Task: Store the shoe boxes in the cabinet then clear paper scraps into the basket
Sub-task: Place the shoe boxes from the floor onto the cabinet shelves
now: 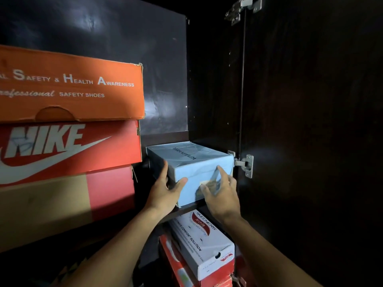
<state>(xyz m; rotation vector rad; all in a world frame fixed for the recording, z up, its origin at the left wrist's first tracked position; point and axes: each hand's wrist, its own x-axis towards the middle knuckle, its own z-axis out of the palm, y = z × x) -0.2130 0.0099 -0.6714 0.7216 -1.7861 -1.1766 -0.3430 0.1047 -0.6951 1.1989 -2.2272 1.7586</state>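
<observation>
The left hand point(165, 191) grips the near left corner of a pale blue shoe box point(192, 158), thumb on its front. The right hand point(222, 195) presses spread, fairly straight fingers against its labelled front. The lidded, creased box sits on a dark cabinet shelf point(182, 212), just beside a red Nike box point(93, 150).

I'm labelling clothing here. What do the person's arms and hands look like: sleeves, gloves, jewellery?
The left forearm and right forearm are bare to the frame's edge, with no sleeve showing. The left hand and right hand wear no gloves, and neither wrist carries a watch or band. Any ring is too dim to tell.
</observation>
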